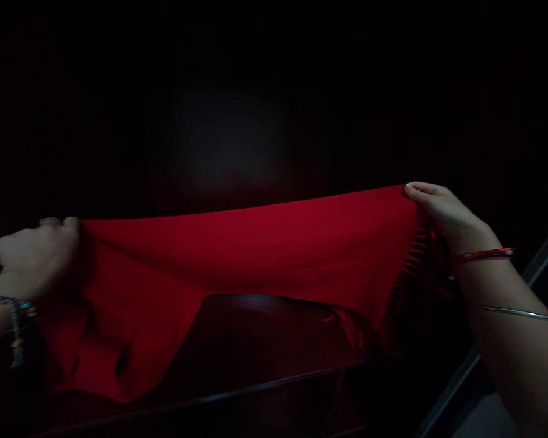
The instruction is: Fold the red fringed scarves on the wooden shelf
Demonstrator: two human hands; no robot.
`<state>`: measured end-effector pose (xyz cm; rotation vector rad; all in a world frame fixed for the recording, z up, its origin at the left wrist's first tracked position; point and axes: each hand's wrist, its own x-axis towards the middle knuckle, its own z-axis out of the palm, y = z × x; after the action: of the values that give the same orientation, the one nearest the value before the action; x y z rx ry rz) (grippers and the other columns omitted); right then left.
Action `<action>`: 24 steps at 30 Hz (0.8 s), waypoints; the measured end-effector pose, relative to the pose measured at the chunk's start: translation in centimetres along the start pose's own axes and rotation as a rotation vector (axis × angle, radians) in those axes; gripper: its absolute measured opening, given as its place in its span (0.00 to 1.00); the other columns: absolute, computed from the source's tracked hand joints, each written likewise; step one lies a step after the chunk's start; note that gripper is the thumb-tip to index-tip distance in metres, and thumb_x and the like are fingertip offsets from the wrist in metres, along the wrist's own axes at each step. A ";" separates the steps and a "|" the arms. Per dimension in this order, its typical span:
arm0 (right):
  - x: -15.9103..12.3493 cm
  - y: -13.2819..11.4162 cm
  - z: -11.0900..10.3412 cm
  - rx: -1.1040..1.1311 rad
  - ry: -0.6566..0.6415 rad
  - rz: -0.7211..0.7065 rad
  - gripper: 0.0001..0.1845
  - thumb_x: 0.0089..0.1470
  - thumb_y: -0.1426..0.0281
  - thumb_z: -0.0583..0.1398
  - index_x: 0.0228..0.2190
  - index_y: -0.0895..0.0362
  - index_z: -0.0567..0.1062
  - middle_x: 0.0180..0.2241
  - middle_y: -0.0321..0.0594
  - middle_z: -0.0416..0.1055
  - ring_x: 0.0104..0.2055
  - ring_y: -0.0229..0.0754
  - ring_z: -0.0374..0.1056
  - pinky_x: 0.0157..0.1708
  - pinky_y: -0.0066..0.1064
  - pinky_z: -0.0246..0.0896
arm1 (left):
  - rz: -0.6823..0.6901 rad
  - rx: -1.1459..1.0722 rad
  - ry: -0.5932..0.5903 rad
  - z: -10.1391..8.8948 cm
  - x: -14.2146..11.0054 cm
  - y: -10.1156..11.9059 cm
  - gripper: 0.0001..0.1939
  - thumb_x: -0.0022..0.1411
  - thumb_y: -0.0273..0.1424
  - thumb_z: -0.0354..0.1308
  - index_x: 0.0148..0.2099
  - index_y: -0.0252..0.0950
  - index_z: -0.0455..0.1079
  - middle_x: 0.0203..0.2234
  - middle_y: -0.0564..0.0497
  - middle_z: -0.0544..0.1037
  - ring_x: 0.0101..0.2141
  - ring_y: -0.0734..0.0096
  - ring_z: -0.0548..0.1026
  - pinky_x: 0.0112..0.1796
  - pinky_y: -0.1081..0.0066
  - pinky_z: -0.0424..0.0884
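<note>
A red cloth [265, 237] stretches between my two bare hands in a very dark space, spanning most of the view from left to right. My left hand [39, 252] is curled into a fist around its upper left end, with the back of the hand showing and a ring [49, 221] on one finger. My right hand [438, 204] pinches the upper right corner — the thumb lies along the near face of the cloth, the fingers close behind it. Both grips are closed on the fabric.

The top edge runs nearly straight, rising gently toward my right hand. Below it, the right side ends in a fringe [413, 252] of red strands, while the left side drops in loose, shadowed folds. Between these two hanging parts, a dark wooden surface [265, 340] with a faintly shining front edge shows underneath. The light is so poor that I cannot tell whether the lowest folds touch the wood.

A braided, colourful bracelet [16, 302] circles my left wrist; a red band [484, 254] and, farther up the arm, a thin silver bangle [520, 313] circle my right. Behind the cloth — near-black, with one dim greyish glow [228, 134].
</note>
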<state>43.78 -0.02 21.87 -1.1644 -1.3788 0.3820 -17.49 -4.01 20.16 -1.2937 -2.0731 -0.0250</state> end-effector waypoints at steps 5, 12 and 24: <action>2.1 2.4 1.8 -0.115 -0.150 0.135 0.07 0.48 0.67 0.57 0.25 0.58 0.68 0.16 0.31 0.60 0.15 0.29 0.53 0.12 0.20 0.48 | 0.087 -0.028 -0.011 0.1 0.9 0.0 0.22 0.60 0.27 0.30 0.47 0.27 0.61 0.38 0.32 0.70 0.30 0.52 0.72 0.25 0.64 0.64; 7.5 7.7 6.7 -0.018 -0.186 0.466 0.11 0.51 0.71 0.55 0.19 0.57 0.63 0.15 0.35 0.61 0.17 0.35 0.62 0.17 0.25 0.61 | 0.290 -0.098 -0.148 3.0 5.4 2.7 0.21 0.61 0.28 0.29 0.47 0.29 0.59 0.37 0.34 0.70 0.32 0.55 0.72 0.25 0.69 0.61; 7.0 15.1 5.0 0.042 -0.175 0.428 0.06 0.49 0.72 0.52 0.22 0.55 0.65 0.25 0.39 0.68 0.29 0.40 0.68 0.33 0.33 0.67 | 0.421 -0.138 -0.076 7.1 4.6 3.6 0.17 0.60 0.32 0.34 0.46 0.37 0.61 0.38 0.43 0.69 0.28 0.63 0.70 0.24 0.72 0.56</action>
<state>47.07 14.23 12.52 -1.4176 -1.2563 0.8296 -19.67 3.96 16.11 -1.8185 -1.8468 0.0705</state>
